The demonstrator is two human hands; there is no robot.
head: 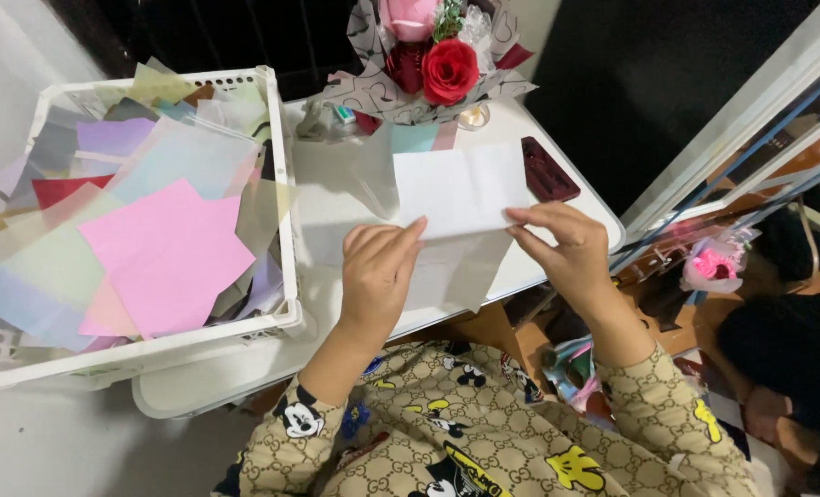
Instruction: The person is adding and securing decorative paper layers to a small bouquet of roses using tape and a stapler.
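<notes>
White table (336, 198) under us, smooth, rounded edge. We pinch a thin white paper sheet (456, 193), creased flat: our left hand (378, 271) grips its near-left corner, our right hand (566, 253) its near-right edge, fingers closed. Left of our grip, a white basket (286, 184) of pastel sheets; beyond, a rose bouquet (433, 60) and a dark maroon tray (548, 170).

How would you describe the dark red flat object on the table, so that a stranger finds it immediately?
Start at the small white table and find the flower bouquet at its far edge. Just right of the bouquet, near the table's right edge, lies the dark red tray. It is the only dark, hard, rounded-rectangular thing there; its neighbours are pale paper sheets.
</notes>
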